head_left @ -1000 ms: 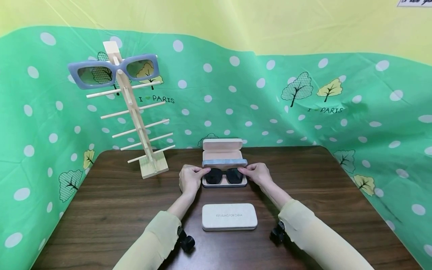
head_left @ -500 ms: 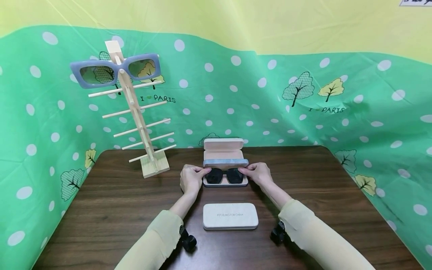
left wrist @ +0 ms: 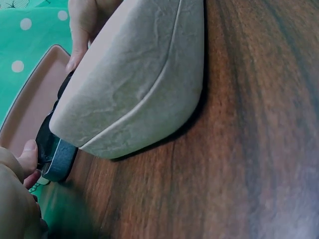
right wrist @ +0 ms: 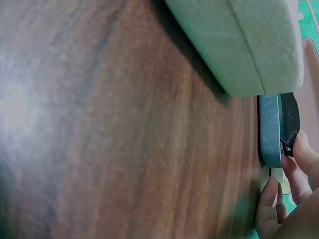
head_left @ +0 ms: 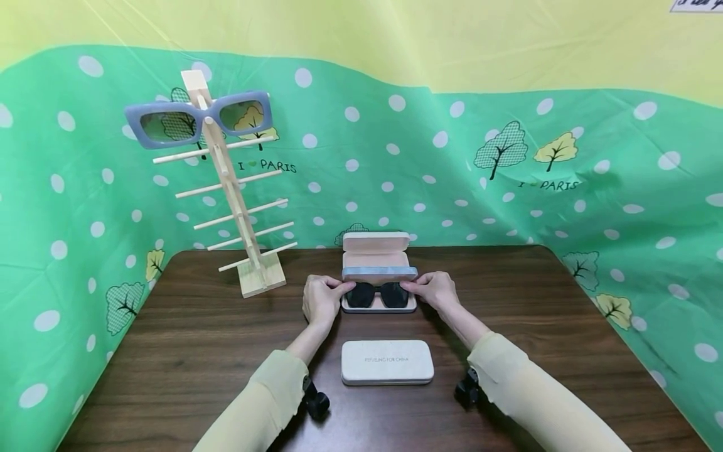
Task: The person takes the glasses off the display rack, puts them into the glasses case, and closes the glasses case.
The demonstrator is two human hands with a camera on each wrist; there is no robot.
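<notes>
Black sunglasses (head_left: 376, 295) with dark lenses lie at an open, pink-lined glasses case (head_left: 378, 309) with a blue-grey outside. My left hand (head_left: 322, 299) pinches one end of the sunglasses between thumb and fingers. At the other end, my right hand (head_left: 433, 291) does the same. Both wrist views show thumbs on the dark frame, just above the case's blue wall (right wrist: 270, 132). Behind the sunglasses stand a blue edge (head_left: 380, 272) and more pink-lined case parts (head_left: 375, 258). Whether these belong to one case or two I cannot tell.
A closed white glasses case (head_left: 387, 363) with printed lettering lies nearer on the dark wooden table (head_left: 198, 351). To the left stands a wooden display rack (head_left: 237, 201) with several pegs, carrying blue-framed sunglasses (head_left: 169, 126). A green dotted cloth (head_left: 429, 163) hangs behind.
The head view has shifted slightly, so everything sits a little further right. Hands, sunglasses and cases have not visibly moved relative to each other.
</notes>
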